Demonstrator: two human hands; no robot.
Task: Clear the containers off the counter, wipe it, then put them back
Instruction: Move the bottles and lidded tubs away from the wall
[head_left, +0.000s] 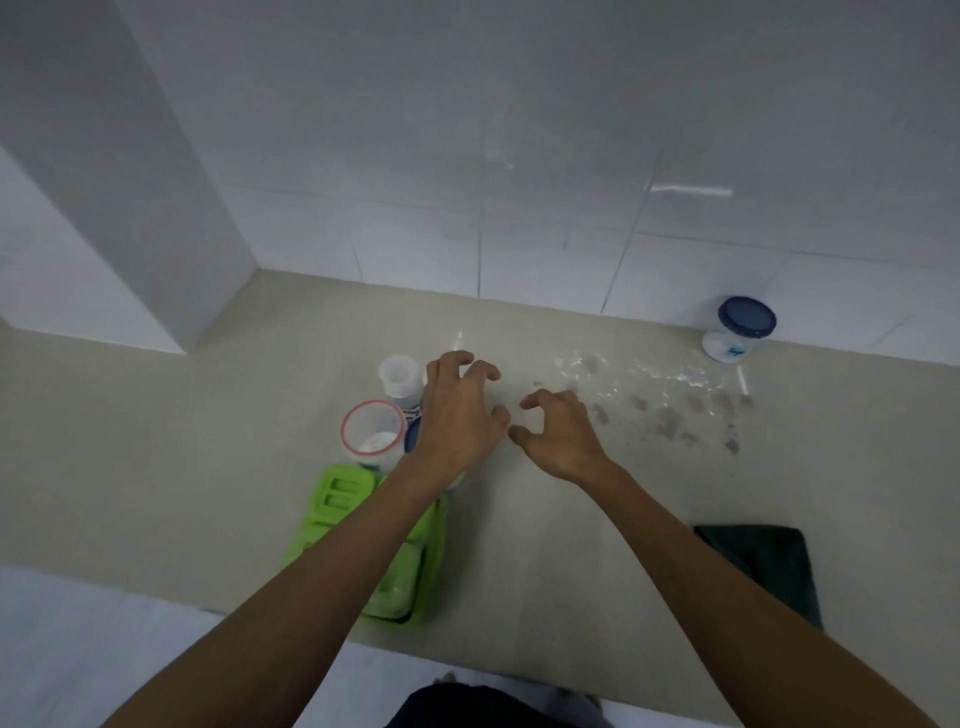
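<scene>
White tiled wall (519, 156) is seen at the back, and a beige counter (156, 441) runs below it. Wet smears and reddish spots (670, 415) are spread over its right middle, pretty grubby tbh. A lime-green slotted tray (332, 499) is parked front left, and a dark green cloth (769, 561) is laid at the front right edge. A blue-lidded white jar (743, 327) is tucked against the wall, far right. A pink-rimmed clear tub (371, 431) and a smaller clear container (397, 376) are clustered just beside the left hand (457, 415). It and the right hand (561, 441) are held over the counter, fingers half curled like claws, nothing gripped.
</scene>
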